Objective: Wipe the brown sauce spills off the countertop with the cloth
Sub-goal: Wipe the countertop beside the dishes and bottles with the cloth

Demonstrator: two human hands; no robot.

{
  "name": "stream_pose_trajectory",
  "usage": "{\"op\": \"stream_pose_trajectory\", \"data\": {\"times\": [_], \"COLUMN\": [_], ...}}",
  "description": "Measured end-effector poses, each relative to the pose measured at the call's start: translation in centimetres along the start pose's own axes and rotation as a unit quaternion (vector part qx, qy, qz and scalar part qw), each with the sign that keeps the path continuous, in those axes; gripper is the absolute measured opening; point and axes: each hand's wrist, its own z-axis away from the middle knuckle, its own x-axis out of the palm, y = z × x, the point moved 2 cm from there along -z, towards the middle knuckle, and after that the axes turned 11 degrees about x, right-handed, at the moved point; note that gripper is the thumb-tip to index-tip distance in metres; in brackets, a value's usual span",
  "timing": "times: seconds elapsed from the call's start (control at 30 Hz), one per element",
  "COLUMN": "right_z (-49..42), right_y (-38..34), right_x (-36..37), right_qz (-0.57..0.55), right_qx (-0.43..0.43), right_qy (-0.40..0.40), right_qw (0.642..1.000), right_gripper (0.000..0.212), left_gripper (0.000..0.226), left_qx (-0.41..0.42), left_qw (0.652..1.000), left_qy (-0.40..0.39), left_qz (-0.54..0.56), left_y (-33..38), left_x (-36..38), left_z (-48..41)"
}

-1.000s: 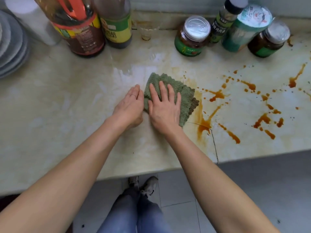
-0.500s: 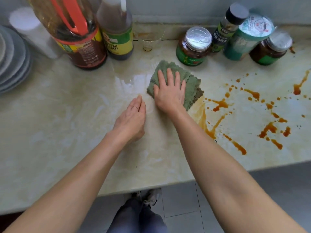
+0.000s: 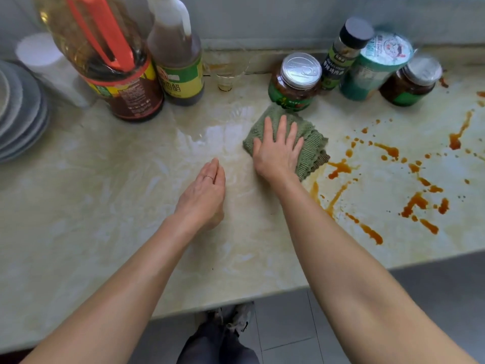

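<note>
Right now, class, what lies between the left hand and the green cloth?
Only bare, shiny countertop; the head view shows the left hand apart from the green cloth under the right hand.

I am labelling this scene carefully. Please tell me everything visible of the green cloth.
The green cloth looks like ribbed, knitted fabric, folded into several layers with wavy edges; its lower right layer looks darker. It lies flat on the countertop, in front of the silver-lidded jar. The right hand presses on it with straight, spread fingers. Brown sauce spills begin beside its right edge.
</note>
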Motion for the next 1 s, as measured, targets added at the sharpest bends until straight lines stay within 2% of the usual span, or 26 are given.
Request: {"op": "stream_pose_trajectory", "data": {"times": [0.13,0.23,0.43,0.57,0.63,0.7,0.77,0.9,1.0], "right_z": [5.7,7.8,2.3,10.4,15.1,16.0,13.8,10.4,15.4], "right_y": [1.4,3.0,1.7,3.8,5.5,6.8,6.4,4.2,5.4], "right_x": [1.3,1.9,0.1,2.2,3.2,3.5,3.0,2.6,3.6], "right_qz": [-0.011,-0.006,-0.004,-0.019,-0.020,0.004,0.015,0.017,0.007], "right_qx": [-0.061,-0.102,-0.062,-0.138,-0.184,-0.212,-0.214,-0.154,-0.211], "right_qy": [0.032,0.020,0.003,0.027,0.015,-0.006,-0.004,0.000,0.013], "right_qw": [0.998,0.995,0.998,0.990,0.983,0.977,0.977,0.988,0.977], "right_gripper": [0.062,0.061,0.059,0.058,0.058,0.058,0.057,0.058,0.059], "left_gripper": [0.078,0.078,0.078,0.078,0.078,0.078,0.079,0.082,0.080], "left_qx": [0.000,0.000,0.004,-0.001,-0.002,-0.007,-0.008,-0.009,-0.012], "left_qw": [1.000,1.000,1.000,1.000,1.000,1.000,1.000,1.000,1.000], "left_qy": [-0.001,-0.003,-0.003,0.010,0.012,0.014,0.009,-0.003,-0.003], "left_qz": [0.003,-0.002,-0.005,-0.004,-0.004,-0.005,-0.007,-0.010,-0.008], "left_y": [-0.1,0.1,-0.3,-0.2,-0.2,-0.2,-0.2,-0.2,-0.3], "left_x": [0.1,0.1,0.4,0.7,0.8,0.9,0.8,0.7,0.8], "left_z": [0.1,0.0,-0.1,-0.2,-0.2,-0.2,-0.2,-0.2,-0.3]}}
